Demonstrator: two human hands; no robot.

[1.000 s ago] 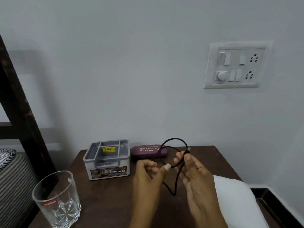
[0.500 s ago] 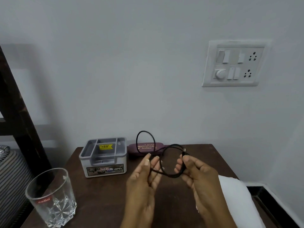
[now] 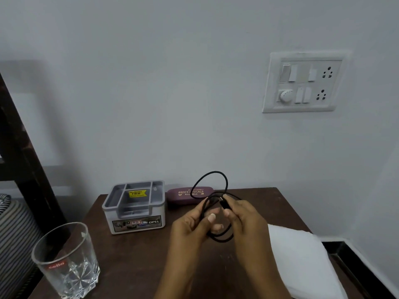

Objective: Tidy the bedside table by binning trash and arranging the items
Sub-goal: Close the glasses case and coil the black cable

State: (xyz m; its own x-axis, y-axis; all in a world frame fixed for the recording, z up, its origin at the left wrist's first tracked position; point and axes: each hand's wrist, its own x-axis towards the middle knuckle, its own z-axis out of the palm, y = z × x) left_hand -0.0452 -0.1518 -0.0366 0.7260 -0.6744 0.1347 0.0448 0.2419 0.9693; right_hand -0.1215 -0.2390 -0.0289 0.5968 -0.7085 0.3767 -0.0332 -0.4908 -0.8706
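Observation:
Above the dark wooden bedside table [image 3: 133, 255] both my hands hold a thin black cable [image 3: 224, 182] wound into loops. My left hand [image 3: 192, 225] grips the bundle of loops from the left. My right hand [image 3: 244, 219] pinches the cable near its plug end, close to the left hand. One loop sticks up above my fingers and another hangs below them. A grey plastic organiser box [image 3: 135, 207] with several compartments stands at the back left. A maroon spectacle case [image 3: 187, 194] lies behind my hands against the wall.
A cut-glass tumbler [image 3: 64, 260] stands at the table's front left corner. A white folded cloth [image 3: 302, 260] lies on the right side. A switchboard [image 3: 302, 83] is on the wall to the right. A striped pillow [image 3: 15, 238] and a dark bed frame [image 3: 26, 156] are on the left.
The cable has gone from one loose loop to several tighter loops, and my hands have drawn closer together over the table.

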